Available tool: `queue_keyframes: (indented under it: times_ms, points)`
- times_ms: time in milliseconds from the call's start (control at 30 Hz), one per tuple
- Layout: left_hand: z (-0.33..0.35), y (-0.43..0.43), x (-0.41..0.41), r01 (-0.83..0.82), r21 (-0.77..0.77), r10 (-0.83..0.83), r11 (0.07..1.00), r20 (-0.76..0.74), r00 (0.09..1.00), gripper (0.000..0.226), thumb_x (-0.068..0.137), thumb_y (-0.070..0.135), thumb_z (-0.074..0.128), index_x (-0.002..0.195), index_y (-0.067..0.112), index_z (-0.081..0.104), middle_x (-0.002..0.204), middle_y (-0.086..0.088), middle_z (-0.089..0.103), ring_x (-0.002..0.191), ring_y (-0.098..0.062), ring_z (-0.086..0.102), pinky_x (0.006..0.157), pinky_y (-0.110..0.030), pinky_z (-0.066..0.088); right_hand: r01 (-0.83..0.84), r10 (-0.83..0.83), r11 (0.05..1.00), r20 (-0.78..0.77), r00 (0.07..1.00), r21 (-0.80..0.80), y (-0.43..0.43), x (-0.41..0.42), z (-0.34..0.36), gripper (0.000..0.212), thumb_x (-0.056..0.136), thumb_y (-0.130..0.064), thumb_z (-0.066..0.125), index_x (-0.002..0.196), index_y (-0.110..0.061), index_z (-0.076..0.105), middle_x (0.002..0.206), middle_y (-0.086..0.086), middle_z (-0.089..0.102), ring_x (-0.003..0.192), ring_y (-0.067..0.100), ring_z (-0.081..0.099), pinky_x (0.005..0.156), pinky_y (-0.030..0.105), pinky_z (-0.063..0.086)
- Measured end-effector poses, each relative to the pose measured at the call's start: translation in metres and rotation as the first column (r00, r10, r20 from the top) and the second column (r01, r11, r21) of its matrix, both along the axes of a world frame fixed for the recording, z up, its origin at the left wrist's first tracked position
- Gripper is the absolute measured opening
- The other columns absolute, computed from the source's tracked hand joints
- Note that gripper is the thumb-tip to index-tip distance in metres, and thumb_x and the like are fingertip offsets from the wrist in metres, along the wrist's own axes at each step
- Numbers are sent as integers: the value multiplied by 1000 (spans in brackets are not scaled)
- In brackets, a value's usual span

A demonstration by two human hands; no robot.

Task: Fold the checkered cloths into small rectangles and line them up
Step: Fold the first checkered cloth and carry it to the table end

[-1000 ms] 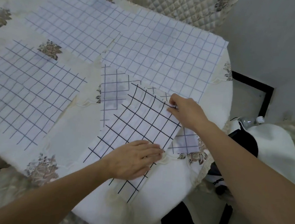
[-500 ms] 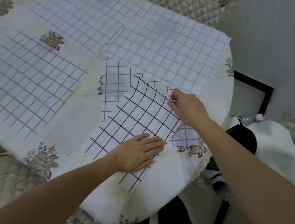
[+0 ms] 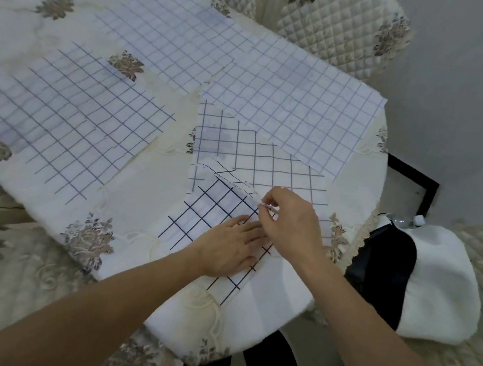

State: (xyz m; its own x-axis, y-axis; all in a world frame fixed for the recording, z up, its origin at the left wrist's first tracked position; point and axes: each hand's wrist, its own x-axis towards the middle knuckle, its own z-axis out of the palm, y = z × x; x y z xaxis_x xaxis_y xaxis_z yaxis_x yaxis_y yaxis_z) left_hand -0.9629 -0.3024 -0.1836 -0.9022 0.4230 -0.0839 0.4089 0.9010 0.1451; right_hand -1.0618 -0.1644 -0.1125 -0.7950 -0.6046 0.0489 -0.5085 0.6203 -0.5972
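- Four pale checkered cloths lie spread flat on the floral-embroidered tablecloth — thin fabric, faint blue grid.
- A fifth, the dark-gridded cloth, sits near-right, skewed diagonally, with one corner pointing at the table's near edge and its far end doubled over.
- Left hand presses flat on it, fingers straight.
- Right hand pinches its raised folded edge — thumb against fingertips.
- Quilted chair cover lies beyond.

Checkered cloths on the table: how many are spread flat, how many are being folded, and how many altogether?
Spread flat: 4 (far cloth, right cloth, left cloth, middle cloth)
Being folded: 1 (dark-lined cloth)
Total: 5
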Motion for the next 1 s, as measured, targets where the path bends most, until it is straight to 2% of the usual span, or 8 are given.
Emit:
queue_keyframes:
  times_ms: [133,300,433,533,600,700,800,1000]
  points:
    - [18,-37,60,-186,-20,186,982,19,982,50,105,44,33,143,15,49,152,-4,45,139,-22,41,115,-43,35,-6,7,1000,-47,999,12,-3,17,-9,6,91,-25,64,89,-21,61,84,-7,64,81,17,58,67,39,52]
    - [19,-65,130,-252,-126,270,959,150,951,58,104,53,26,147,17,44,155,-5,41,141,-22,42,113,-44,40,-14,17,999,-65,998,51,-5,43,-21,8,90,-22,66,86,-20,60,81,-7,60,78,17,55,61,35,49]
    - [7,-63,148,-256,-167,293,952,256,921,73,101,62,2,158,19,17,166,-4,8,153,-22,13,120,-49,24,-36,45,996,-113,993,84,-5,63,-37,10,86,-19,70,85,-19,60,81,-7,58,78,17,52,57,30,43]
    - [1,-59,151,-237,-208,291,949,284,914,72,100,62,4,158,22,-8,164,0,-19,152,-20,-13,124,-49,7,-73,89,993,-186,979,93,-5,77,-45,12,83,-17,72,85,-17,60,81,-5,58,76,19,53,55,30,44]
    - [0,-59,152,-235,-208,291,949,301,908,72,101,62,7,157,23,-13,162,1,-25,151,-18,-18,124,-49,4,-104,125,989,-219,968,103,-7,88,-50,11,82,-17,72,83,-16,61,82,-3,57,75,21,54,55,32,46]
    - [-2,-60,153,-228,-233,292,945,295,910,72,101,62,7,156,23,-16,163,1,-24,151,-19,-19,124,-49,3,-151,182,978,-243,953,142,-9,108,-62,10,81,-19,70,82,-16,61,81,-2,56,73,21,52,55,33,45]
    - [0,-59,153,-226,-247,300,942,322,898,71,100,61,7,157,23,-11,166,0,-9,152,-20,-13,124,-48,3,-183,221,970,-261,940,163,-10,123,-77,9,78,-16,69,79,-16,60,78,-2,53,69,22,49,56,36,43]
    - [14,-61,170,-356,-136,381,925,284,880,72,101,62,12,160,20,4,167,-1,1,154,-17,1,124,-44,12,-160,206,969,-256,945,188,-10,131,-94,11,75,-15,69,77,-16,59,74,-3,51,65,22,48,57,34,38]
